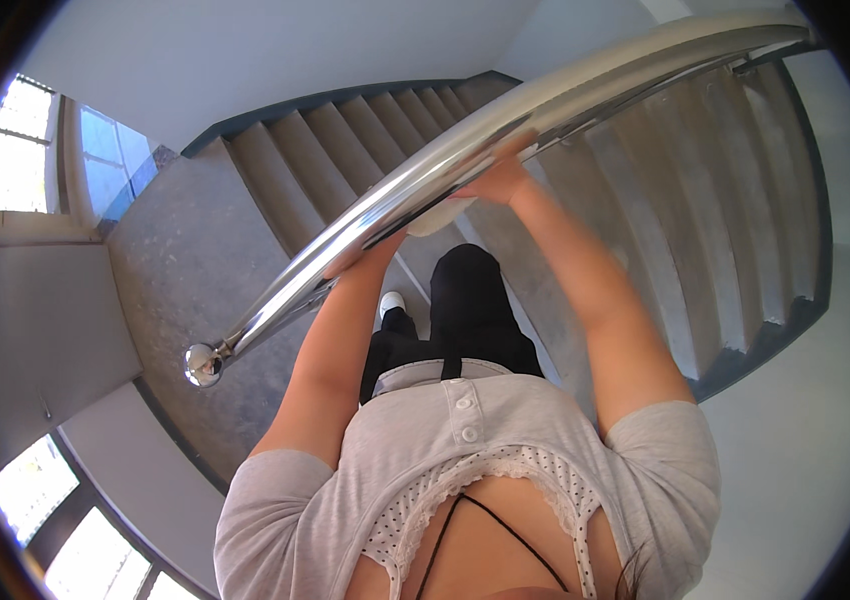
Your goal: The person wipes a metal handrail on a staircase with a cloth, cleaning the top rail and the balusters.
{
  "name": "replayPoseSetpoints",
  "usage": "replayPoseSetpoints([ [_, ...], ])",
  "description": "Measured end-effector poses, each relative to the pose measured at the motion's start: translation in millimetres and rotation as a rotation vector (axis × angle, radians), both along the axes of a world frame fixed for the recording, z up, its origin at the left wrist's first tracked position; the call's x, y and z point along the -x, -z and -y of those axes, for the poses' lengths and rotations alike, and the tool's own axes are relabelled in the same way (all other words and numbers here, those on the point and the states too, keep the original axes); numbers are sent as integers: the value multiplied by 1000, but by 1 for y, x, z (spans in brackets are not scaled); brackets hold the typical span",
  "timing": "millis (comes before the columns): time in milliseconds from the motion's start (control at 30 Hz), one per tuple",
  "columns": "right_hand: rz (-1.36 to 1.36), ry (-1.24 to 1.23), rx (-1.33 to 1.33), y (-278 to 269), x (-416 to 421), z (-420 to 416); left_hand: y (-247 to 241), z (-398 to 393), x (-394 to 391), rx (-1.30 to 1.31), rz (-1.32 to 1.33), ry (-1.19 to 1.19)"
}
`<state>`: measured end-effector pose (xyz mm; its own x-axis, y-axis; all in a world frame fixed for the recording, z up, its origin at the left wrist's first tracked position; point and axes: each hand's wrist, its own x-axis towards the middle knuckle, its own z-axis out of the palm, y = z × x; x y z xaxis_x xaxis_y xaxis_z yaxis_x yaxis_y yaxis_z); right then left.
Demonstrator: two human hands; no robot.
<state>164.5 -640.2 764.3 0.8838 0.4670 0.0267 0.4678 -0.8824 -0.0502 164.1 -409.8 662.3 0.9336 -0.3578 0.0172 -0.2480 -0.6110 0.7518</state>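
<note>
A polished metal handrail (410, 176) runs diagonally across the view, ending in a shiny ball finial (203, 365) at the lower left. My left hand (380, 251) is at the rail's underside, largely hidden by it. Farther up the rail, my right hand (498, 180) reaches against its lower side, with the fingers partly hidden. Between both hands, a pale, cloth-like item (436, 217) shows below the rail; the rail covers part of it. Whether either hand grips the item or the rail cannot be made out.
Concrete steps (312, 165) lie beyond the rail, and another flight (657, 225) is at the right. A concrete landing (184, 255) spreads at the left. My white shoe (392, 301) is below the rail. Walls and bright windows (16, 150) border the stairwell.
</note>
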Motion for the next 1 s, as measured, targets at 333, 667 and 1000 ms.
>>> replayPoseSetpoints([
  [333, -163, 171, -190, 4, 7, -33, -50, 22, 15, 195, -191, 74],
  [667, -58, 14, 89, -34, -11, 34, 6, 13, 18, 188, -183, -4],
  [1000, 628, 321, -208, -53, 37, 82, -96, 96, -8, 336, -307, 42],
])
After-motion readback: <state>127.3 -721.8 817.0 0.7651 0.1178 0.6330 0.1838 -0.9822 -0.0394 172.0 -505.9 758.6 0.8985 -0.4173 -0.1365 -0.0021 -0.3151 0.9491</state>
